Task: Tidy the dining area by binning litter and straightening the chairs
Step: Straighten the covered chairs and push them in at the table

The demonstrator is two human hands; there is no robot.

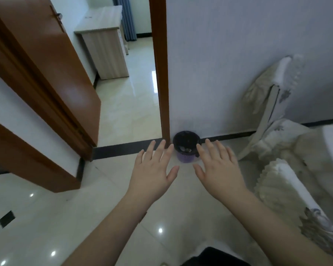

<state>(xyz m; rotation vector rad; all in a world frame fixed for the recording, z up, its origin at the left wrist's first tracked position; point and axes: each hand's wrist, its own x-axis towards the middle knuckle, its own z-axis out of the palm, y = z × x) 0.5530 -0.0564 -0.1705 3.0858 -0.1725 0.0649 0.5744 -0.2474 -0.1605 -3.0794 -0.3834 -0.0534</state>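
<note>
A small purple waste bin (185, 157) with a black liner stands on the floor against the white wall, beside the brown door frame (161, 93). Some litter lies inside it. My left hand (152, 169) and my right hand (218, 167) are stretched out in front of me, palms down, fingers spread and straight, holding nothing. They hover to the left and right of the bin, nearer to me than it. No chairs are in view.
An open brown door (46, 73) is at the left, with a wooden cabinet (106, 47) in the room beyond. A sofa with a pale frilled cover (288, 150) fills the right side. Glossy floor tiles (65, 217) lie below me.
</note>
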